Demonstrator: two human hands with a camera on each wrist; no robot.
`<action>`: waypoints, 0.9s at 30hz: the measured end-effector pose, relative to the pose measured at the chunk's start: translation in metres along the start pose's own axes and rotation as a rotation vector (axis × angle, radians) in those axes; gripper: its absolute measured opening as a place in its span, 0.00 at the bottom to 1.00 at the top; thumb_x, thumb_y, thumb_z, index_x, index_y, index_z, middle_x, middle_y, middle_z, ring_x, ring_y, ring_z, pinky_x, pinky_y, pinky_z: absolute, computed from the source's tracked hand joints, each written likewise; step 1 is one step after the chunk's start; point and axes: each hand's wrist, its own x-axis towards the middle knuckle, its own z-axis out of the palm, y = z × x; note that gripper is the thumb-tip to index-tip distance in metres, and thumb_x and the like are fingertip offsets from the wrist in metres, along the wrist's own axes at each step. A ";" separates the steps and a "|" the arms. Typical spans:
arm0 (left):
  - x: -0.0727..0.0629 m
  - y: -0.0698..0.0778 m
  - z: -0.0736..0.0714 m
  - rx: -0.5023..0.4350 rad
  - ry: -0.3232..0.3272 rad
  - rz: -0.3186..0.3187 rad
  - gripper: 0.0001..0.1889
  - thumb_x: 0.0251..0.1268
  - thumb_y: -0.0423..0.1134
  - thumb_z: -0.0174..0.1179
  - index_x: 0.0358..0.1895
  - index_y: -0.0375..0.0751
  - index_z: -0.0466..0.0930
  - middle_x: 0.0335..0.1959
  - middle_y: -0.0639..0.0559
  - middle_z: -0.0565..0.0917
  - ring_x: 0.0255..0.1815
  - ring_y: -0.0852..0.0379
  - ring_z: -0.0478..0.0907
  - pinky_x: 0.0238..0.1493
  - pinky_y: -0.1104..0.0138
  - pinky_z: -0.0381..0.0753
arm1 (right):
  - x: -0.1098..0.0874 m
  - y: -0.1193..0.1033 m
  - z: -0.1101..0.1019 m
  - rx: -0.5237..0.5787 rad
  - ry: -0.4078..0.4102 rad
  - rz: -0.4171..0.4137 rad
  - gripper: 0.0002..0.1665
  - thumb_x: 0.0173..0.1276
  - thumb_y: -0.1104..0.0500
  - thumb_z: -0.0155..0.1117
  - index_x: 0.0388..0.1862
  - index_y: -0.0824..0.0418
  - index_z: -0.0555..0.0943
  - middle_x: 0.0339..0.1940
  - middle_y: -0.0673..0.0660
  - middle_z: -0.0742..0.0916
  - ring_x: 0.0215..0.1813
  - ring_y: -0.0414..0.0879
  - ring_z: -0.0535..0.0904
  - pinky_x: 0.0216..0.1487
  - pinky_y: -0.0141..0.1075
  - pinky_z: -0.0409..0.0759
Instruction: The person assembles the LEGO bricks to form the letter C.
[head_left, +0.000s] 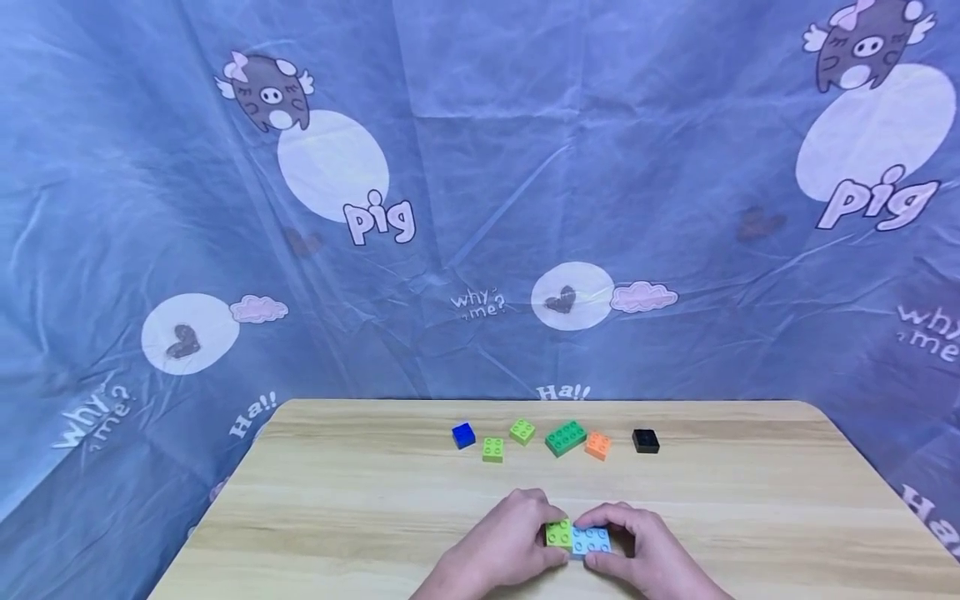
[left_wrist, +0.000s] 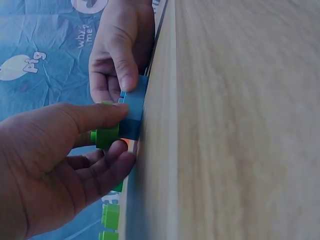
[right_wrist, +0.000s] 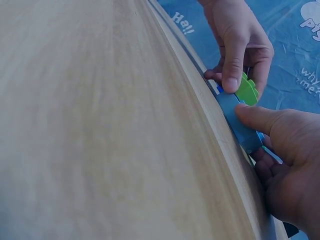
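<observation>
Near the front of the table, a light blue brick (head_left: pixel 592 542) lies studs up with a lime green brick (head_left: pixel 558 533) on its left end. My left hand (head_left: pixel 506 542) pinches the lime green brick between thumb and fingers. From the other side, my right hand (head_left: pixel 651 552) grips the light blue brick by its long sides. In the left wrist view the lime green brick (left_wrist: pixel 106 138) stands higher than the light blue brick (left_wrist: pixel 132 110). Whether the two are pressed fully together cannot be seen.
Farther back on the wooden table (head_left: pixel 360 483) lie a blue brick (head_left: pixel 463 435), two lime green bricks (head_left: pixel 492 450), a longer green brick (head_left: pixel 566 437), an orange brick (head_left: pixel 597 446) and a black brick (head_left: pixel 646 441). A blue printed cloth (head_left: pixel 480 192) hangs behind the table.
</observation>
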 end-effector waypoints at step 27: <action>0.004 0.003 -0.002 0.170 -0.070 -0.044 0.21 0.66 0.54 0.74 0.60 0.56 0.87 0.40 0.67 0.79 0.34 0.72 0.69 0.38 0.75 0.74 | -0.007 0.045 -0.147 -0.371 0.608 0.182 0.47 0.77 0.49 0.70 0.83 0.68 0.60 0.75 0.79 0.70 0.72 0.78 0.69 0.75 0.29 0.66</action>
